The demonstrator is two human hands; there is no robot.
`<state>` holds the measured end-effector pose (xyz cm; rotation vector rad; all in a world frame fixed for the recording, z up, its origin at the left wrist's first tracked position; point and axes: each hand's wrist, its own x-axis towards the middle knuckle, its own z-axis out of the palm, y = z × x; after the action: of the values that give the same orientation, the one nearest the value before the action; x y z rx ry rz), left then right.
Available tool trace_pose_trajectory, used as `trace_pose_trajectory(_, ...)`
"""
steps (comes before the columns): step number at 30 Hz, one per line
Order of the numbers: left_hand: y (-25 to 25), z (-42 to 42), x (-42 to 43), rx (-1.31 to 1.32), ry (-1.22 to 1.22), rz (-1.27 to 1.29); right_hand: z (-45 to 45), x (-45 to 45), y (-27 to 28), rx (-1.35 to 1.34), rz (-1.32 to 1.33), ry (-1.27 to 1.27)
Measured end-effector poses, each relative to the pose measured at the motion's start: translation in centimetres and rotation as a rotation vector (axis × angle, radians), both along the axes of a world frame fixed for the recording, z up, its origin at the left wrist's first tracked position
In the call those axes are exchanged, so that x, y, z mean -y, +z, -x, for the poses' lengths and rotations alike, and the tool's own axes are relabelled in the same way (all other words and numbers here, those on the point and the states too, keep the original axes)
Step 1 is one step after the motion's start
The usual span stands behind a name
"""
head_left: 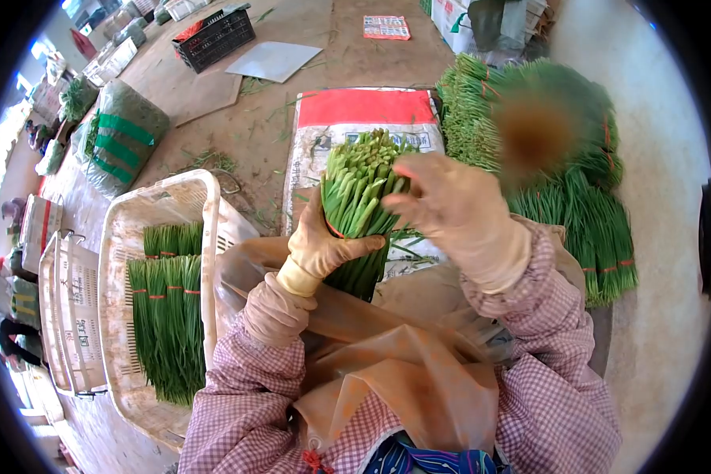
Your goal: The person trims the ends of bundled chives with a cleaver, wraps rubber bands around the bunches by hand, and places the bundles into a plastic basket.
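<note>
Here, holds upright, with a slight tilt, a thick bundle of green stalks (363, 189) in the gloved left hand (320, 249), above the lap and in front of the body. Wraps the left fingers closely around the bundle, near a red band (336, 232), with the thumb across its near side. Shows the pale, cut ends at the top and the darker green part below the hand.

Brings the gloved right hand (458, 209) close to the right side of these cut ends, with fingers half curved and the thumb apart from the index finger. Cannot tell, because of some blur, about any touch between these fingertips and the stalks.

Wears checked sleeves (253, 379) and a brownish, see-through apron (403, 371). Has, just beyond the bundle, a white sack with a red stripe (363, 107), flat on the floor (292, 20). Has, on the right side, a large pile of banded bundles (584, 237), partly hidden behind a brown blurred spot (537, 130). Has, on the left side, a dirty white basket (212, 261) with more banded bundles inside (166, 300). Shows farther away a clear bag with green stripes (126, 138), a black crate (216, 41) and a pale board (275, 62).
</note>
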<state>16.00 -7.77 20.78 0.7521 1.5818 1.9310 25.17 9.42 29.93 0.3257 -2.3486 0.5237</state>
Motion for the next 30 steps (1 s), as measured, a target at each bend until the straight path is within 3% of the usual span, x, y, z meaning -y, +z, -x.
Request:
trace_pose_trajectory(1, 0.2, -0.2, -0.1, -0.111, 0.036, 0.039, 0.0, 0.5, 0.2, 0.078, -0.238, -0.104)
trace_pose_trajectory(2, 0.0, -0.2, -0.3, -0.110, 0.029, 0.042, 0.1, 0.7, 0.3, 0.080, -0.235, -0.110)
trace_pose_trajectory(4, -0.4, -0.1, -0.5, -0.063, 0.056, 0.026, 1.0, 0.4, 0.5, 0.270, -0.489, -0.241)
trace_pose_trajectory(5, -0.4, -0.1, -0.5, -0.023, 0.043, 0.014, 1.8, -1.2, -0.4, 0.067, -0.326, -0.015)
trace_pose_trajectory(6, -0.5, 0.2, -0.3, -0.025, 0.039, 0.019, 2.4, -2.6, -0.6, 0.066, -0.321, -0.019)
trace_pose_trajectory(8, -0.6, 0.8, 0.0, 0.054, 0.014, 0.072, 3.0, -4.8, -0.7, 0.048, 0.149, -0.202)
trace_pose_trajectory(9, 0.4, 0.3, 0.0, 0.119, 0.006, 0.006, 2.5, -5.4, -0.4, 0.047, 0.146, -0.197)
trace_pose_trajectory(11, 0.4, 0.6, 0.3, 0.142, 0.007, 0.012, 1.0, -5.6, 0.1, 0.254, 0.804, -0.141)
trace_pose_trajectory(12, 0.3, 0.7, 0.4, 0.159, -0.005, 0.020, 0.5, -4.7, -0.4, 0.259, 0.807, -0.137)
trace_pose_trajectory(14, 0.1, 0.7, 0.3, 0.157, -0.018, 0.025, -0.3, -2.3, -1.2, 0.200, 0.789, 0.107)
trace_pose_trajectory(15, 0.3, 0.6, 0.1, 0.145, -0.021, 0.021, 0.1, -1.9, -1.7, 0.202, 0.790, 0.104)
trace_pose_trajectory(16, 0.4, 0.4, -0.1, 0.134, -0.025, 0.017, 0.5, -1.4, -2.1, 0.136, 0.499, 0.107)
trace_pose_trajectory(18, 0.2, 0.3, -0.3, 0.096, -0.023, 0.035, 1.0, -0.3, -1.9, 0.066, 0.208, 0.100)
trace_pose_trajectory(20, -0.2, 0.4, -0.5, 0.058, -0.017, 0.054, 1.2, 1.0, -0.9, 0.250, -0.221, -0.208)
trace_pose_trajectory(22, -0.7, 0.5, -0.4, 0.075, 0.033, 0.127, 1.8, 1.3, -1.4, 0.296, -0.177, -0.209)
trace_pose_trajectory(24, -0.8, 0.4, -0.4, 0.104, 0.057, 0.105, 2.2, 1.5, -2.3, 0.128, 0.028, -0.167)
trace_pose_trajectory(27, -0.9, 0.7, -0.2, 0.077, 0.105, 0.142, 2.3, 1.7, -2.6, 0.166, -0.117, -0.186)
trace_pose_trajectory(30, -0.5, 0.3, -0.5, 0.014, 0.147, 0.195, 2.9, 1.8, -2.4, 0.161, -0.092, -0.211)
